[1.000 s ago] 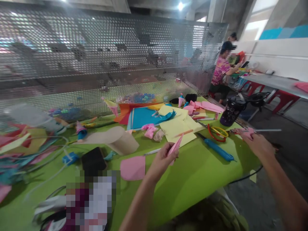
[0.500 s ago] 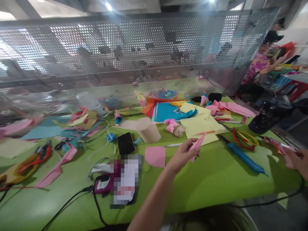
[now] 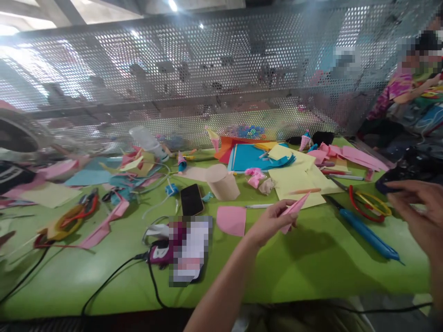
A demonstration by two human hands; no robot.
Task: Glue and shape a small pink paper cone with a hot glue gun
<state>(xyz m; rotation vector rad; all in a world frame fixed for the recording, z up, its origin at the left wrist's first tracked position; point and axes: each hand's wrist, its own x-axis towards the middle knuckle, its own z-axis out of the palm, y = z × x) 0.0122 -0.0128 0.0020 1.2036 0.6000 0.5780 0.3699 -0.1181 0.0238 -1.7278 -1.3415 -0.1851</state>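
The left hand was held above the green table, fingers pinched shut on a folded pink paper piece whose pointed tip was aimed toward 1 o'clock. The fold was thin, flat and sharp-edged. In judgement, a light grip close to the crease would serve best, so that the point was not crushed or bent.

The right hand hung at the 3 o'clock edge of the view, fingers loosely spread and curled, with nothing seen in it; blur left the fingertips uncertain.

At 9 o'clock of the left hand, a rounded pink paper cut-out lay flat on the cloth. At 10 o'clock a tan paper roll lay on its side, with a glossy black phone just beside it. At 12 o'clock yellow sheets were spread, matte and a little curled, overlapping blue sheets.

Between the two hands a slim blue pen-like tool lay slantwise, and beyond it red-and-yellow handled scissors. A perforated metal screen closed the far side of the table. Paper scraps and cables were strewn at the 9 o'clock end.
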